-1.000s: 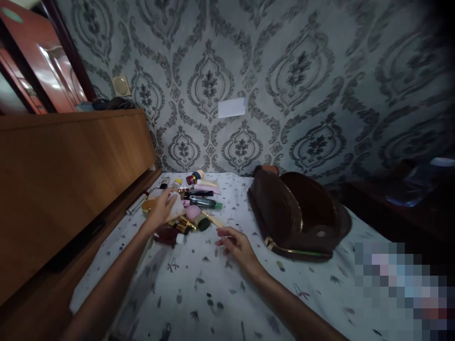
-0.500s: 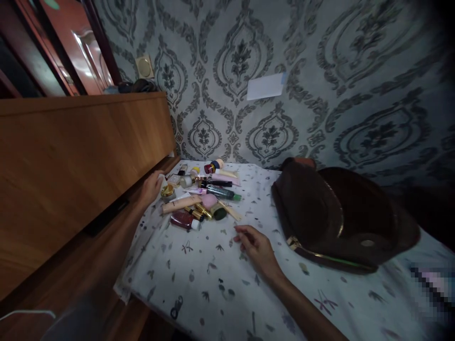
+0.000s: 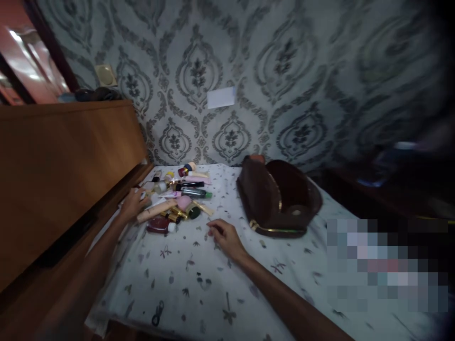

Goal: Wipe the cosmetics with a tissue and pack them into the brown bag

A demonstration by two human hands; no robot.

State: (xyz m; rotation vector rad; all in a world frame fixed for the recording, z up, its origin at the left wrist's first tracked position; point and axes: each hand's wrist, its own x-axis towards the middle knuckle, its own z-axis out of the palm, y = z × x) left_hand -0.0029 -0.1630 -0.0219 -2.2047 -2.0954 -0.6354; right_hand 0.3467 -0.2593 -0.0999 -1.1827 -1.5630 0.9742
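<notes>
My left hand (image 3: 133,203) is at the left end of a pile of cosmetics, its fingers curled over a small item I cannot make out. Resting near the cloth, my right hand (image 3: 225,237) has loosely bent fingers with nothing between them. Between the hands lie a beige tube (image 3: 156,210), a dark red bottle (image 3: 159,225) with a white cap, a pink sponge (image 3: 184,203), a dark green round jar (image 3: 193,211) and a clear tube with a green cap (image 3: 195,192). A brown bag (image 3: 263,199) stands open to the right of my right hand.
A patterned white cloth (image 3: 185,293) covers the surface. The wooden panel (image 3: 71,156) rises along the left side. Patterned wallpaper with a white paper (image 3: 221,97) is behind. A blurred, pixelated patch (image 3: 384,265) covers something at the right.
The view has turned right, so the pile and bag appear further left. My left hand has moved in closer over the pile's left end. My right hand keeps its loosely bent pose.
</notes>
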